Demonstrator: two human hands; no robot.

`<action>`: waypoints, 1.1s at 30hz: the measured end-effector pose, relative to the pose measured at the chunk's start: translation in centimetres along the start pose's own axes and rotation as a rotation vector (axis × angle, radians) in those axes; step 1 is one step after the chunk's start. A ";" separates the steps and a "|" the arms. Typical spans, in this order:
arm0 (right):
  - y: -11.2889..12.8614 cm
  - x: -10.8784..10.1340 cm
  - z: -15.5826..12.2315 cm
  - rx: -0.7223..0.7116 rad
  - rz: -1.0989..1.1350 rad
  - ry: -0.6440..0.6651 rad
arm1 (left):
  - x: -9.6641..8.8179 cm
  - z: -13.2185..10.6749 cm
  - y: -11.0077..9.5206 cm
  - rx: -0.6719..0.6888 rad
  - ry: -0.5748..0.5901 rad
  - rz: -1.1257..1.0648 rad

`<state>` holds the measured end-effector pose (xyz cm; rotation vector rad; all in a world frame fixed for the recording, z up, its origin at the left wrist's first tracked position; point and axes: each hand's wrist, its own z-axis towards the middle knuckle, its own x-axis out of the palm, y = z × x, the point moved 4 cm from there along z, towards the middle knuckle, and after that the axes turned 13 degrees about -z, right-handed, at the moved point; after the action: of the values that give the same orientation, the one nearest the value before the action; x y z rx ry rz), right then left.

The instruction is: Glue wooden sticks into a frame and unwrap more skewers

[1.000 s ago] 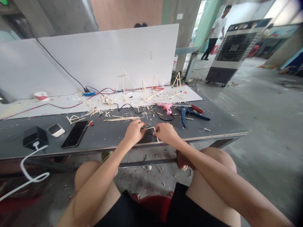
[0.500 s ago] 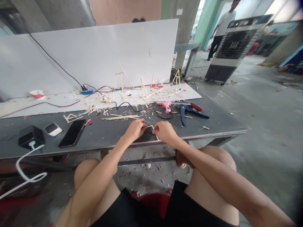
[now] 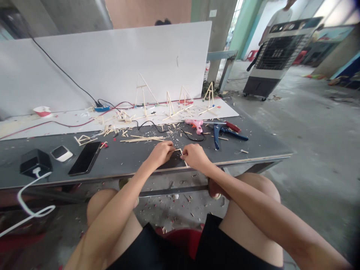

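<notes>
Near the front edge of the dark table, my left hand pinches one end of a thin wooden stick. My right hand has its fingers closed on a second wooden stick, which runs toward the table edge. The two sticks meet at an angle between my hands; my fingers hide part of them. Just beyond lie a pink glue gun, a blue-handled cutter and a bundle of loose sticks.
Stick frames stand on a white board at the back. A phone, a smartwatch-like device and a black charger block lie at left. Behind an air cooler stands a person.
The person in the background has moved right, behind the air cooler. My hands stay nearly still on the sticks; the view has shifted very slightly.
</notes>
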<state>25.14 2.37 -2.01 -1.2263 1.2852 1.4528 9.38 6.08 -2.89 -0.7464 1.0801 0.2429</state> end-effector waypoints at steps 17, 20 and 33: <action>0.4 0.3 -0.1 0.015 -0.044 0.018 | -0.3 -0.1 -0.7 -0.071 0.039 -0.002; 0.4 -0.3 -0.6 0.017 -0.050 0.007 | -1.2 -0.2 -0.4 -0.100 -0.034 -0.075; -9.7 -3.6 8.6 0.354 -0.092 -0.122 | -3.9 -2.7 1.6 -0.615 -0.067 0.117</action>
<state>33.97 12.33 -0.32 -0.9349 1.3173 1.1550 4.79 6.21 -0.88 -1.2121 0.9899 0.7153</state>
